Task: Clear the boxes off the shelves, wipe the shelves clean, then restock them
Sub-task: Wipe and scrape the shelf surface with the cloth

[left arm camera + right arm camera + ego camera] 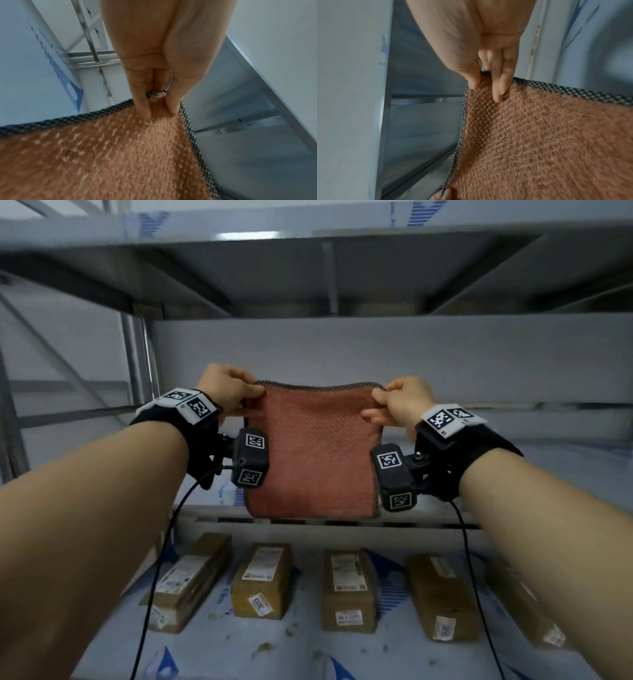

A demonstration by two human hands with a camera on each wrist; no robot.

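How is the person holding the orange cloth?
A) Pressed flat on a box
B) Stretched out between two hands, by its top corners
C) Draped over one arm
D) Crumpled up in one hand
B: the left hand and the right hand each pinch a top corner of the cloth, which hangs spread out between them.

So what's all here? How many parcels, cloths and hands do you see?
Cardboard boxes on the lower shelf: 5
Rust-coloured cloth, held up by its top corners: 1
Hands pinching the cloth: 2, left hand, right hand
Total: 8
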